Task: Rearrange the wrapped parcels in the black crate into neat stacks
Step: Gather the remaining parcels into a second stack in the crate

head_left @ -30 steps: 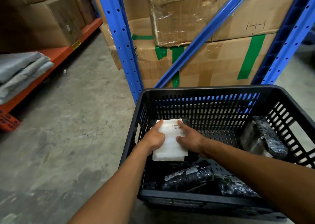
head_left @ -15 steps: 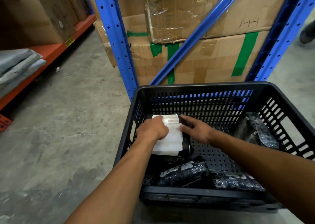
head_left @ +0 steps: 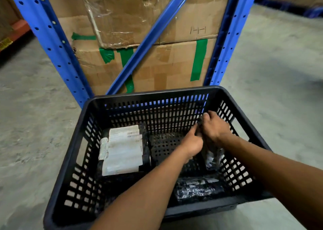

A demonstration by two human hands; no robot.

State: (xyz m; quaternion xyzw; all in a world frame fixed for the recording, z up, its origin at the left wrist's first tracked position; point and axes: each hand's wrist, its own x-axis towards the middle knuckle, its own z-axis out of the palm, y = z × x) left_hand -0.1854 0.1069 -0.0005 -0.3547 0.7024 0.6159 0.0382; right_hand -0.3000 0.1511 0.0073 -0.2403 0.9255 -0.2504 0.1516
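Note:
The black slotted crate (head_left: 152,94) stands on the floor in front of me. A parcel with a white label (head_left: 122,149) lies flat at the crate's left side, on top of dark parcels. A black wrapped parcel (head_left: 212,157) leans upright against the right wall. My left hand (head_left: 191,142) and my right hand (head_left: 215,127) both grip its upper part; the top of it is hidden by my fingers. Another black wrapped parcel (head_left: 199,187) lies at the near right of the crate floor.
Behind the crate rise blue rack uprights (head_left: 52,42) and a diagonal brace (head_left: 150,40), with taped cardboard boxes (head_left: 157,68) stacked between them. Concrete floor (head_left: 31,124) spreads to the left and right. An orange shelf edge (head_left: 15,30) shows far left.
Both hands let go of the white-labelled parcel at the left, which now lies flat, and moved right to grip the upright black parcel. The camera view shifted right.

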